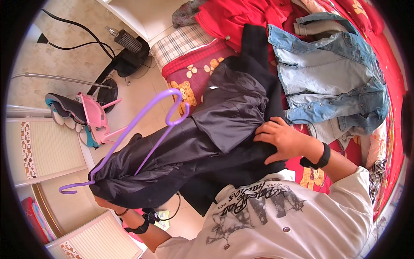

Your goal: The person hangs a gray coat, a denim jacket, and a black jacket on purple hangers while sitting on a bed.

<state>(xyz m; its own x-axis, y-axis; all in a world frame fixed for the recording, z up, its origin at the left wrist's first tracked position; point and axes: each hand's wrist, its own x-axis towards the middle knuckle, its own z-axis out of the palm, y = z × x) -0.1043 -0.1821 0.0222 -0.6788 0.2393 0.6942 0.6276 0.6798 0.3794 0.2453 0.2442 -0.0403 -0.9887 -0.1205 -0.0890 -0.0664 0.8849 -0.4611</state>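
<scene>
A black coat with a shiny dark lining stretches across the view before me, its inside facing up. A purple plastic hanger is partly inside its left end. One arm of the hanger sticks up free of the cloth, and its hook points out to the lower left. My left hand holds the coat from beneath at that end; its fingers are hidden behind the cloth. Near the coat's other end my right hand lies on the black fabric with fingers spread. A black sleeve extends onto the bed.
On the bed's bear-print cover lie a light denim jacket and red clothing. A pink chair, a metal stand and a black appliance occupy the floor at left. White cabinets line the left side.
</scene>
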